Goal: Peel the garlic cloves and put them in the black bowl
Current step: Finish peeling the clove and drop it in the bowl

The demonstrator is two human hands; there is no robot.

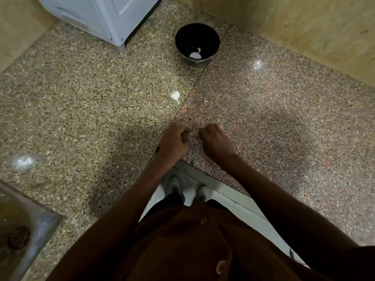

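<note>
The black bowl (183,40) stands at the back of the granite counter (91,102), with pale garlic pieces (195,55) on its bottom. A white garlic bulb (175,95) lies on the counter between the bowl and my hands. My left hand (174,144) and my right hand (216,141) hover close together near the counter's inner corner, fingers curled and fingertips facing each other. They pinch a small garlic clove (197,134), of which only a pale bit shows at my right fingertips.
A white appliance (97,15) stands at the back left. A steel sink (22,230) with a drain is set in at the front left. A beige wall (304,27) runs behind and to the right. The counter edge (203,173) cuts in at my body.
</note>
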